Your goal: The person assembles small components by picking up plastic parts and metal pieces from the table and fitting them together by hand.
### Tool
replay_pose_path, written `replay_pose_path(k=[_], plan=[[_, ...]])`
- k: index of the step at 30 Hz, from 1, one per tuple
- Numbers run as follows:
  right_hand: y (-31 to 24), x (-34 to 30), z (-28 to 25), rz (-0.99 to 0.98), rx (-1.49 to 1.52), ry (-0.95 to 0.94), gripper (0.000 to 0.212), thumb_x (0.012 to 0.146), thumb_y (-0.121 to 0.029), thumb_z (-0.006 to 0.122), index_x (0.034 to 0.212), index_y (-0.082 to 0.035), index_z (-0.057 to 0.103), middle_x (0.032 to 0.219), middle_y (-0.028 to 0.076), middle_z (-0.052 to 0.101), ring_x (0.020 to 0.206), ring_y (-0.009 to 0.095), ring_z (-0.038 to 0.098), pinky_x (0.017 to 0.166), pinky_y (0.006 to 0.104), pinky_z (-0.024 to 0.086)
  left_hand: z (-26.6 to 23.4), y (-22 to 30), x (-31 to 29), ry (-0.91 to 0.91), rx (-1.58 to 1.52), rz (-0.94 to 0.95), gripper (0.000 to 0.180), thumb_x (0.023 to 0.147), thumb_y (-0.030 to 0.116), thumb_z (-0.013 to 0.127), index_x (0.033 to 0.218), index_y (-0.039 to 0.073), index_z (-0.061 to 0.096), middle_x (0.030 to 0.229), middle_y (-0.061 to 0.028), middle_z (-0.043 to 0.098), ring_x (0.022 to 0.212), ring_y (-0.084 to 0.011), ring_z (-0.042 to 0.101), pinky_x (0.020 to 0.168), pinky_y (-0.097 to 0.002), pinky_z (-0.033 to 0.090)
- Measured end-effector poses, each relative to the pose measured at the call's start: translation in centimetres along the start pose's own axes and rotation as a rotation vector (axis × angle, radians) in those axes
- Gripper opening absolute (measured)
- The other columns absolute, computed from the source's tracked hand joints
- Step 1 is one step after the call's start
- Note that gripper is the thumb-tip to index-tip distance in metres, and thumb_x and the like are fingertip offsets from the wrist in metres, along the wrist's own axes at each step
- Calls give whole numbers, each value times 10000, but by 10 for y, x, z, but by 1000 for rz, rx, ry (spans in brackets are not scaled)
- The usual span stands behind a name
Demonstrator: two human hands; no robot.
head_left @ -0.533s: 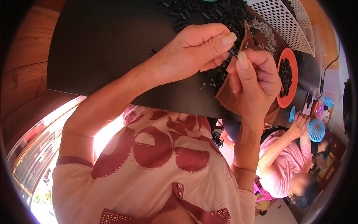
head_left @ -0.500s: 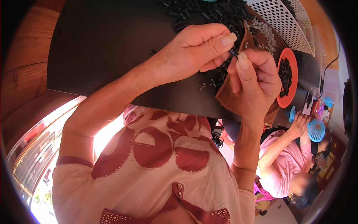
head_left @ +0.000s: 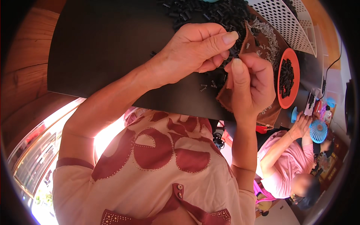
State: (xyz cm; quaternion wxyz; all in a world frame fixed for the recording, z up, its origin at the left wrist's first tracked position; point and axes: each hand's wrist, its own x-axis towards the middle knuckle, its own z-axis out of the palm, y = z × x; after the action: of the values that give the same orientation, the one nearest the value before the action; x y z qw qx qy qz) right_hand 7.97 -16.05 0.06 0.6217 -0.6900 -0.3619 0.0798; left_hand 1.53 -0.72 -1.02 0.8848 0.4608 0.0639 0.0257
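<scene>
My left hand [head_left: 198, 48] is closed in a pinch above the table, thumb pressed against the curled fingers. Close to its right, my right hand [head_left: 253, 80] pinches with thumb and forefinger, the fingertips of both hands a short gap apart. Whatever sits between the fingertips is too small and dark to make out against the black pieces behind. Beyond the hands lies a heap of short black tubes [head_left: 185, 14]. A few small metal springs [head_left: 203, 87] rest on the table below my left hand. More springs [head_left: 270, 35] are spread on a brown cloth [head_left: 227, 98] beside my right hand.
An orange bowl [head_left: 295, 90] of small black parts stands to the right. Behind it is a white perforated basket [head_left: 285, 22]. The dark table [head_left: 97, 48] reaches to the left. At the far right, another person [head_left: 279, 153] sits near a blue fan [head_left: 318, 131].
My right hand has shifted slightly left and down, opening a gap from my left fingertips. The small dark piece seen between the hands earlier no longer shows plainly. My left hand barely moved.
</scene>
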Motion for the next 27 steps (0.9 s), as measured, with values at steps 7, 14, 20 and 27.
replay_pose_path(k=[7, 14, 20, 27], plan=[[-3, 4, -6, -78, -105, -51, 117, 871, -12, 670, 926, 10, 569, 745, 55, 594, 589, 71, 501, 511, 193, 390, 1, 3, -2, -29, 93, 41, 318, 1006, 328, 486, 894, 43, 574, 701, -2, 550, 537, -52, 422, 462, -191, 311], [-11, -3, -6, 16, 47, -94, 97, 879, 5, 650, 899, 2, 555, 727, 58, 597, 580, 69, 491, 505, 189, 378, 2, 1, -5, -104, 171, 68, 330, 1015, 329, 461, 923, 33, 574, 687, 8, 515, 548, -47, 405, 489, -192, 318], [-16, 1, -8, 61, 139, -98, 162, 862, -19, 682, 964, 12, 561, 735, 40, 565, 587, 52, 488, 502, 182, 379, 7, 4, -6, -82, 152, 29, 328, 1003, 334, 490, 909, 32, 577, 652, 13, 504, 525, -43, 395, 466, -189, 306], [-16, 26, -20, -267, -226, -288, 303, 746, -74, 785, 988, 16, 625, 695, 15, 495, 519, 69, 411, 444, 223, 312, 7, 3, -6, -98, -3, -83, 317, 984, 333, 532, 876, 40, 583, 628, 8, 516, 450, -37, 377, 386, -191, 283]])
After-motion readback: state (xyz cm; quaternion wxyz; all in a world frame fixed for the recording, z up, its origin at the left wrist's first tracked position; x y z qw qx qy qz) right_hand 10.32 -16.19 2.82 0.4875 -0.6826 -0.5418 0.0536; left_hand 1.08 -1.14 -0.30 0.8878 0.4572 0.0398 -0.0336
